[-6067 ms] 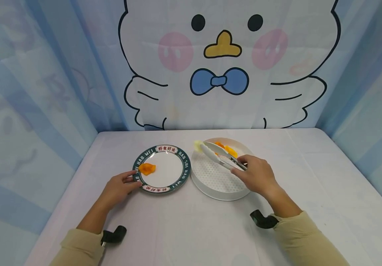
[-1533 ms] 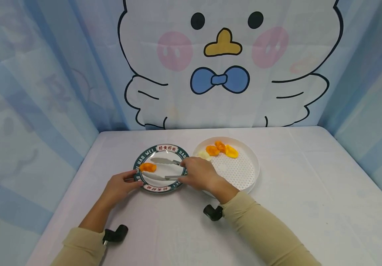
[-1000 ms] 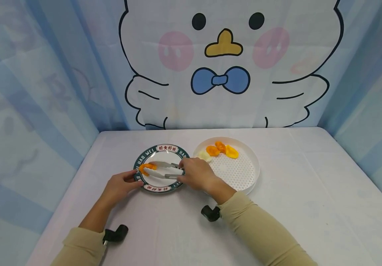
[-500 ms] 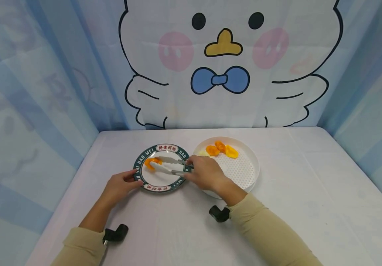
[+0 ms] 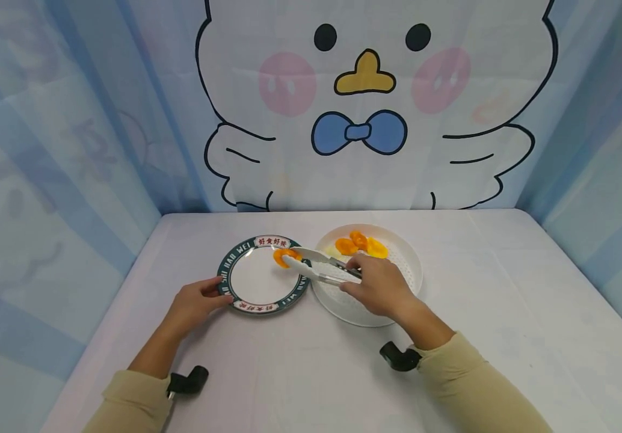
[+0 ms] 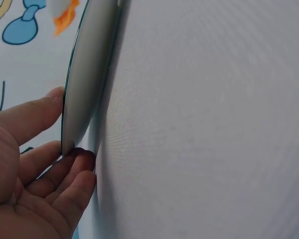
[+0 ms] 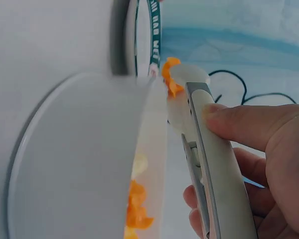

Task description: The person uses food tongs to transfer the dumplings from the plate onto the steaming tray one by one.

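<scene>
My left hand [image 5: 195, 305] holds the left rim of a round plate [image 5: 259, 282] with a dark green lettered border. In the left wrist view, the thumb lies over the plate's edge and the fingers sit by its underside. My right hand [image 5: 380, 287] grips a pair of tongs [image 5: 338, 267] with white tips and metal handles. Between those tips is an orange, wavy-edged piece [image 5: 280, 258], above the plate's right side. Under the right hand stands a white round tray [image 5: 343, 310] with a dotted base. What the orange piece is cannot be told.
Toward the back of the tray lie orange pieces [image 5: 346, 246], a yellow piece [image 5: 378, 248] and a pale one, partly hidden by the tongs. Tray and plate stand side by side on a white-covered table [image 5: 289, 373]. A printed curtain [image 5: 365, 180] hangs behind.
The tongs opened around the orange piece on the plate's left, then closed on it. My right hand has carried it right, toward the tray. Earlier, a pale piece was set in the tray.
</scene>
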Tool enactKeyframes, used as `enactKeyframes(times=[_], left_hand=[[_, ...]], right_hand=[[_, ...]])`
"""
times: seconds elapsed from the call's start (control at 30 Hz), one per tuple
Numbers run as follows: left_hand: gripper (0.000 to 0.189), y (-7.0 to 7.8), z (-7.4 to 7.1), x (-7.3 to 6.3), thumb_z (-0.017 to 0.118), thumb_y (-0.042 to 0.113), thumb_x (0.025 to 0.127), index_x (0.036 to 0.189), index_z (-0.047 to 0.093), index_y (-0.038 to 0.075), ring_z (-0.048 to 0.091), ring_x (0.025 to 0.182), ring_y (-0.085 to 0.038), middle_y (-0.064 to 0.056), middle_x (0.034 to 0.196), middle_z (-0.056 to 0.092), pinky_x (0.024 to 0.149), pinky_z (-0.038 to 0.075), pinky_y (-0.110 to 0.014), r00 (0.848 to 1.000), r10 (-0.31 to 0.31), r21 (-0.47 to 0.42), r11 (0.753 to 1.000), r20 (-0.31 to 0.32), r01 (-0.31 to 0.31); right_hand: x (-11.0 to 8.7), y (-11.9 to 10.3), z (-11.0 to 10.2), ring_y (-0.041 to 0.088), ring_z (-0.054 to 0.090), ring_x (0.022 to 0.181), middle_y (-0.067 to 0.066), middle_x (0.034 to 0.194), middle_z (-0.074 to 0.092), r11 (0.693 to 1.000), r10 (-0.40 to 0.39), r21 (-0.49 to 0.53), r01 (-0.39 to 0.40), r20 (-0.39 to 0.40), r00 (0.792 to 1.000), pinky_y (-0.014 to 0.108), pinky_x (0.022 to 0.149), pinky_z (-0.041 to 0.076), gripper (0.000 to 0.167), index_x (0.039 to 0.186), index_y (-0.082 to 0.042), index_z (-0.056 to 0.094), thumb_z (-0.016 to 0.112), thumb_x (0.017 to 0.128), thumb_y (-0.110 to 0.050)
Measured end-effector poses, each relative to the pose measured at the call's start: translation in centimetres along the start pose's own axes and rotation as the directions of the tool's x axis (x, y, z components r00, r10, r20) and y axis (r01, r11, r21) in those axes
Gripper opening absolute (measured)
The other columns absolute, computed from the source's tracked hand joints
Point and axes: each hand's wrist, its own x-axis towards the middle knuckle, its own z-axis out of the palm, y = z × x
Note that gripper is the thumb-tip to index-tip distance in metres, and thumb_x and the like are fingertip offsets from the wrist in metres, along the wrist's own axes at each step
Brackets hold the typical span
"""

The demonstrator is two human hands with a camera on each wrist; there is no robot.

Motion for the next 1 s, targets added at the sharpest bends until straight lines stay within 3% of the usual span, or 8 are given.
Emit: enactKeyframes(times=[0.3, 0.6, 1.0], left_hand=[[0.069, 0.1, 0.0, 0.2, 0.074, 0.026, 0.091, 0.147, 0.046, -0.001, 0.051, 0.128, -0.039, -0.025, 0.138, 0.056, 0.106, 0.042, -0.051, 1.0, -0.005, -0.008, 1.0, 0.001, 0.005], [0.07, -0.4, 0.2, 0.1, 0.075, 0.029, 0.091, 0.147, 0.046, -0.001, 0.05, 0.128, -0.04, -0.026, 0.138, 0.055, 0.107, 0.041, -0.052, 1.0, -0.008, 0.0, 1.0, 0.002, 0.008], [0.072, -0.5, 0.2, 0.2, 0.076, 0.033, 0.09, 0.146, 0.048, -0.002, 0.052, 0.124, -0.039, -0.026, 0.136, 0.056, 0.105, 0.042, -0.053, 1.0, -0.001, 0.001, 1.0, -0.007, 0.001]], right_hand=[[-1.7, 2.2, -1.6, 0.026, 0.058, 0.085, 0.011, 0.105, 0.07, 0.998, 0.066, 0.007, -0.066, -0.053, 0.996, 0.041, 0.077, 0.049, 0.037, 0.113, -0.002, 0.068, 0.076, 0.088, -0.028], [-3.8, 3.7, -2.3, 0.023, 0.055, 0.079, 0.01, 0.096, 0.069, 0.992, 0.123, 0.018, -0.122, -0.108, 0.986, 0.034, 0.067, 0.046, 0.038, 0.112, -0.001, 0.066, 0.076, 0.087, -0.028], [-5.8, 7.1, -3.4, 0.024, 0.055, 0.076, 0.01, 0.094, 0.069, 0.986, 0.166, 0.002, -0.169, -0.174, 0.971, 0.035, 0.064, 0.042, 0.036, 0.11, 0.0, 0.066, 0.076, 0.086, -0.025]])
